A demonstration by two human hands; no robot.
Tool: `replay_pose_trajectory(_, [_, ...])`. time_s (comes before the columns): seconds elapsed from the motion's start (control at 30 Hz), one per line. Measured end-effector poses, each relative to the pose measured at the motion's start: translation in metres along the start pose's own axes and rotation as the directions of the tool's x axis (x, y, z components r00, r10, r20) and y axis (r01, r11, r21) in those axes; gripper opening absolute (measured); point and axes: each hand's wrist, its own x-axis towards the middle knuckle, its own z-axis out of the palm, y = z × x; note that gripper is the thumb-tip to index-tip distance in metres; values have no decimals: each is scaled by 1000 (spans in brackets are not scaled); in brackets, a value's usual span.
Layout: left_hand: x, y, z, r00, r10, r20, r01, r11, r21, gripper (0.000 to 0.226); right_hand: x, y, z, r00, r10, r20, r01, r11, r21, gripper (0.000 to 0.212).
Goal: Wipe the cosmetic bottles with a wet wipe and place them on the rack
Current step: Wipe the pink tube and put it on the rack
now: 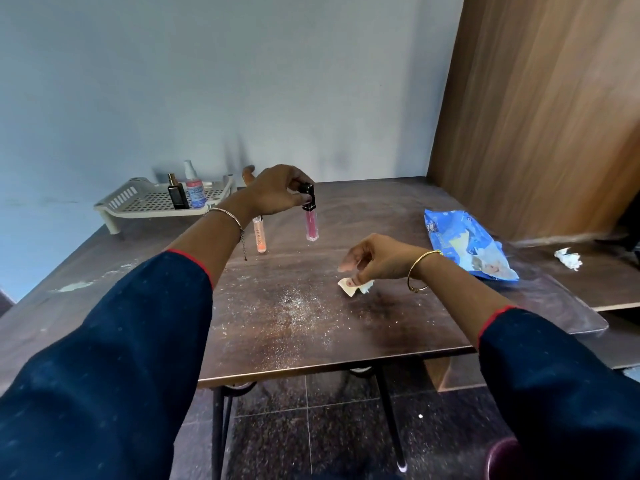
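Over mid-tabletop, left hand pinches the black cap of pink gloss tube. Tube upright; base contact with surface unclear. Orange tube stands just beside it, under the left wrist. Right hand, nearer and to the right, fingers curled on crumpled wet wipe. Rack at far left corner holds dark bottle and spray bottle. Blue wipe pack lies right of both hands.
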Motion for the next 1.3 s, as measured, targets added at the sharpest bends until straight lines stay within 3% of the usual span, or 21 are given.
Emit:
replay_pose_trajectory(0.17, [-33,20,-2,999,28,-22,-30,993,-112,32,-13,-1,16,994,-45,-98,20,971,-237,23])
replay_pose_trajectory(0.3, [-63,28,11,999,46,9,-43,984,-173,38,-25,-1,22,970,-87,-229,38,977,-208,20])
replay_pose_trajectory(0.4, [-81,32,27,999,45,30,-37,976,-216,36,-36,1,25,920,-63,-387,32,996,-86,19])
replay_pose_trajectory(0.57, [-101,43,54,987,152,-58,-158,977,-141,32,-53,4,29,797,67,-600,78,974,213,15])
replay_pose_trajectory(0.77, [-109,49,74,969,164,-184,-185,978,-100,28,-65,4,37,705,240,-667,178,851,494,17])
replay_pose_trajectory(0.93, [-112,44,72,960,154,-235,-176,981,-76,30,-70,-4,35,711,252,-657,292,743,601,16])
replay_pose_trajectory(1.03, [-113,41,68,962,95,-258,-137,979,-150,14,-68,-16,32,720,209,-662,333,732,594,13])
replay_pose_trajectory(1.1, [-113,41,65,966,50,-253,-102,975,-199,18,-64,-26,30,718,151,-680,353,763,542,13])
replay_pose_trajectory(1.3, [-112,43,60,980,-47,-194,-22,940,-341,18,-53,-41,30,694,-67,-717,289,938,192,15])
